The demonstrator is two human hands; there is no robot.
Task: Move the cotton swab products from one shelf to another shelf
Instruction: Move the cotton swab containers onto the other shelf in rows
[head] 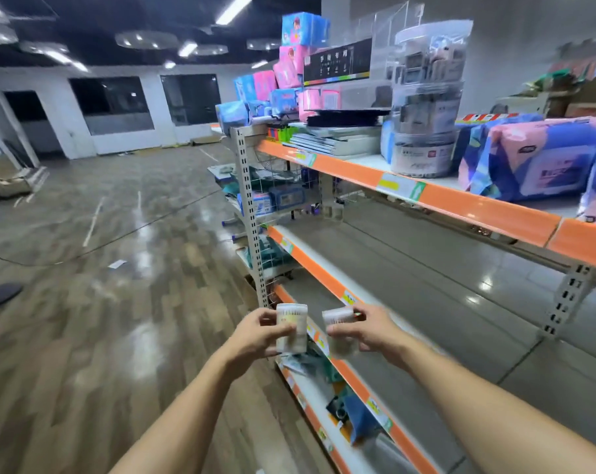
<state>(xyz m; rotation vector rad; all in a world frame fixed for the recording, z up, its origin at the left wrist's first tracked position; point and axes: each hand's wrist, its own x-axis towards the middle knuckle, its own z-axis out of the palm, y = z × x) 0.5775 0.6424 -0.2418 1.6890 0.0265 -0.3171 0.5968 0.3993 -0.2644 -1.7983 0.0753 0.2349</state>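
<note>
My left hand (255, 331) grips a clear cotton swab pack (291, 328), held upright in front of the rack's left end. My right hand (365, 328) grips a second cotton swab pack (337, 331) just to the right of the first. Both packs hang in the air in front of the orange edge of a lower shelf (354, 376). The second shelf from the top (409, 268) stretches bare and grey behind my hands. The frame is blurred, so the labels on the packs cannot be read.
The top shelf (460, 200) carries pink and blue tissue packs (536, 155), stacked clear tubs (426, 107), notebooks and boxes. Dark and blue packets (354, 415) lie on the lowest shelf. A grey upright post (252, 220) marks the rack's left end. Glossy wooden floor (119, 302) spreads to the left.
</note>
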